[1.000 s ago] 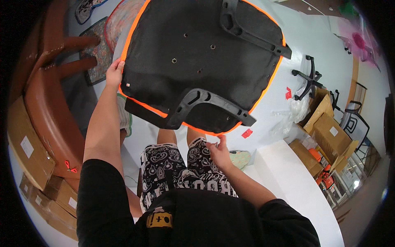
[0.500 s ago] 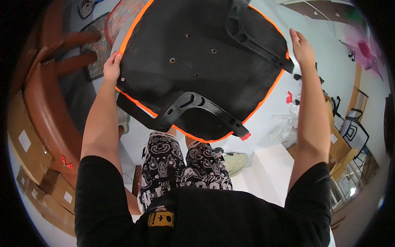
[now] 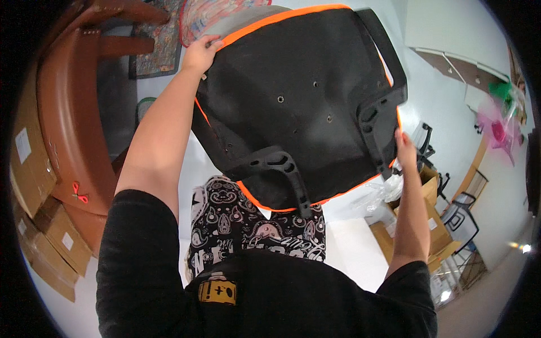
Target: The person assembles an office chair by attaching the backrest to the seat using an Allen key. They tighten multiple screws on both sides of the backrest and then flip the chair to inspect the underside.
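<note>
A black chair seat (image 3: 265,127) with orange edging is held up in front of me, its underside facing me. Several metal-rimmed holes dot its middle. Two black armrests are fixed to it, the left armrest (image 3: 270,160) at the lower edge and the right armrest (image 3: 369,118) along the right side. My left hand (image 3: 200,55) grips the seat's upper left edge, fingers closed over the orange trim. Lower down, my right hand (image 3: 406,151) is closed on the right edge beside the armrest's end; its fingers behind the seat are partly hidden.
To the left stands a brown leather sofa (image 3: 70,129), with red scissors (image 3: 80,193) on it and cardboard boxes (image 3: 59,234) beside it. An open carton (image 3: 437,228), clear plastic wrap (image 3: 380,205) and a mesh chair back (image 3: 461,219) are at the right. Patterned mats (image 3: 155,50) lie farther off.
The seat has turned, and both armrests now show more fully. My left hand has moved up and right along the edge. My right hand, apart from the seat before, now holds its right side.
</note>
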Demonstrator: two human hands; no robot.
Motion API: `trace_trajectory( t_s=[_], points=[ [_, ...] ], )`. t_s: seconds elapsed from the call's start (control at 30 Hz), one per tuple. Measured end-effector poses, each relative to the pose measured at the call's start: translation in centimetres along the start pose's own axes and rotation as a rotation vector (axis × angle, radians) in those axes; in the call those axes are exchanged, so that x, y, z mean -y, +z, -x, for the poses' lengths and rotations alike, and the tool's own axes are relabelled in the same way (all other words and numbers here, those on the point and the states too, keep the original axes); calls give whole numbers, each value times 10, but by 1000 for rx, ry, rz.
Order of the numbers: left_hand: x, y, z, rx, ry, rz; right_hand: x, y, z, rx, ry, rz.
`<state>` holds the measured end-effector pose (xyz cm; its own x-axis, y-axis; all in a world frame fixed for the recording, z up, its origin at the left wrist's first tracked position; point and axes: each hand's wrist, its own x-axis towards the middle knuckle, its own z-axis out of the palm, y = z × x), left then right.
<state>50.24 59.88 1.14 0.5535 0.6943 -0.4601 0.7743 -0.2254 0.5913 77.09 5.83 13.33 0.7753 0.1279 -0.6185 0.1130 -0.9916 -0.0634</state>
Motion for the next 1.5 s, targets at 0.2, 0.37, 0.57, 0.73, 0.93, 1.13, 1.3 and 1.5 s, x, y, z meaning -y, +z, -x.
trace_trajectory(
  t_s=[0.2, 0.37, 0.57, 0.73, 0.93, 1.13, 1.3, 1.5],
  points=[
    [-25, -24, -15, -75, -92, -199, -3, 49, 76, 44, -148, -157],
    [-1, -50, -12, -174, -220, -319, 32, 78, 119, 370, 34, -549],
    [22, -77, 24, -336, -212, -359, 72, 92, 141, 230, 249, -992],
    [-12, -98, 116, -699, 506, -28, 94, 78, 87, 189, 97, -996],
    [34, -78, 317, -894, 193, 632, 122, 70, 67, 238, -213, -477],
    [137, -14, 334, -197, -245, 1058, 147, 40, 92, 248, -461, -240],
    [184, -35, 331, -49, -280, 1103, 160, 16, 96, 313, -448, -400],
    [171, -32, 325, -11, -242, 1160, 158, 9, 108, 437, -424, -390]
  ],
)
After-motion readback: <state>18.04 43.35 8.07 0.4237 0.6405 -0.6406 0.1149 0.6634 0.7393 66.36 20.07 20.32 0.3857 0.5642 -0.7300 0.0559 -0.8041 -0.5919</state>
